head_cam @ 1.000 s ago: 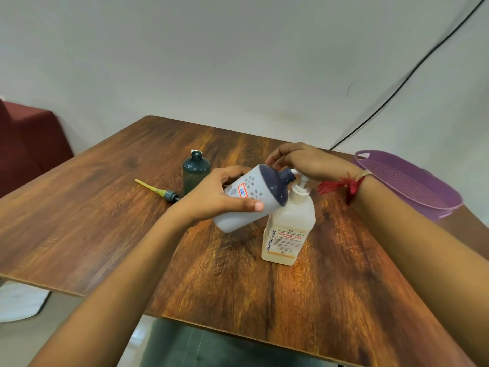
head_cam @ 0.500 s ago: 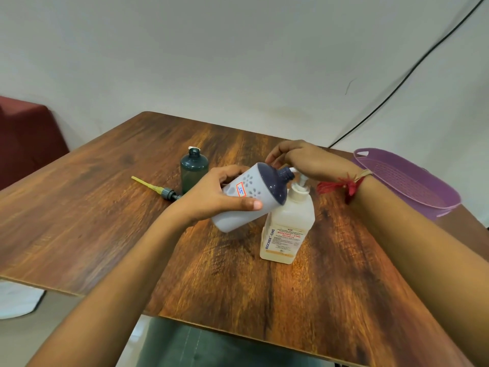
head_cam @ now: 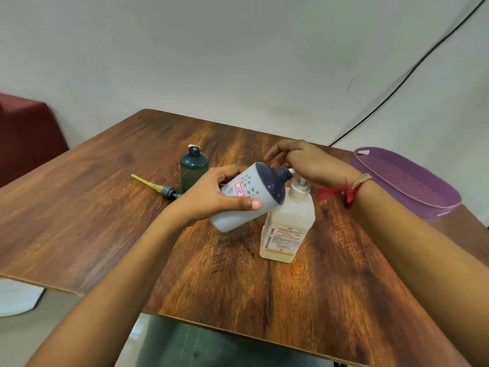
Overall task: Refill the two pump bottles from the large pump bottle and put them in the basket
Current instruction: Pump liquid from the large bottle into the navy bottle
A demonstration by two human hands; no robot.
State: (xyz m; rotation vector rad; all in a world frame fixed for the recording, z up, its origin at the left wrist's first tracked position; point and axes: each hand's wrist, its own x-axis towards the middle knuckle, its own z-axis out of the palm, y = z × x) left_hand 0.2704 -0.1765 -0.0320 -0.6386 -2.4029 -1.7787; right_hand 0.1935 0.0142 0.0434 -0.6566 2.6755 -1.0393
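Liquid likely makes the big bottle (head_cam: 287,229) heavy; leave it standing on the surface (head_cam: 317,300). Your left hand (head_cam: 211,200) wraps the tilted grey bottle (head_cam: 246,205), probably light and smooth, round its middle. Your right hand (head_cam: 304,160) rests loose on the pump (head_cam: 299,185). Beyond sits the basket (head_cam: 412,181).

left hand (head_cam: 211,197) gripping, right hand (head_cam: 309,162) pressing down
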